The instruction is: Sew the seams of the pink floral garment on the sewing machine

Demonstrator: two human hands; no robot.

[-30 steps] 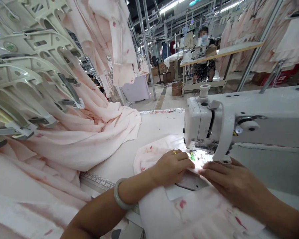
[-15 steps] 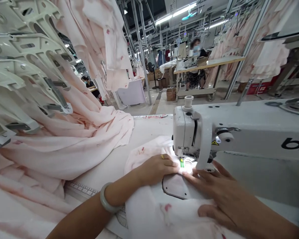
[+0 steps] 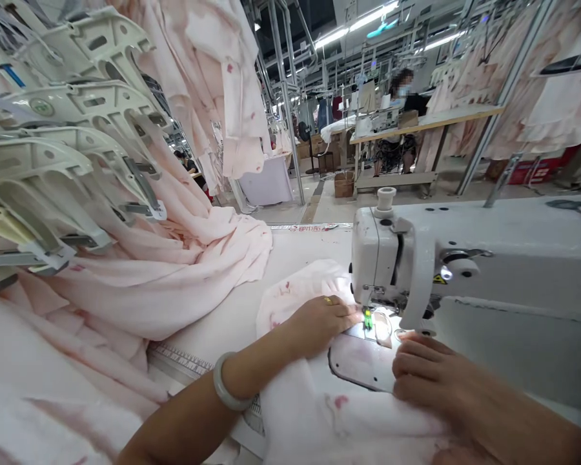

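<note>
A pale pink garment with small red prints lies across the sewing machine bed, partly around the metal plate. My left hand, with a ring and a bangle, lies flat on the cloth, its fingertips beside the green presser foot. My right hand is right of the plate with fingers curled together at the garment's edge; its thumb is hidden. Above both hands stands the white sewing machine head, its lamp lighting the needle area.
At left, pink garments hang from white plastic hangers and spill onto the table. A printed ruler runs along the table. Beyond, a person sits at another workstation, near a brown bin.
My right hand has drawn back right from the presser foot, and its spread fingers have curled in. My left hand stays by the foot. The whole view has shifted slightly.
</note>
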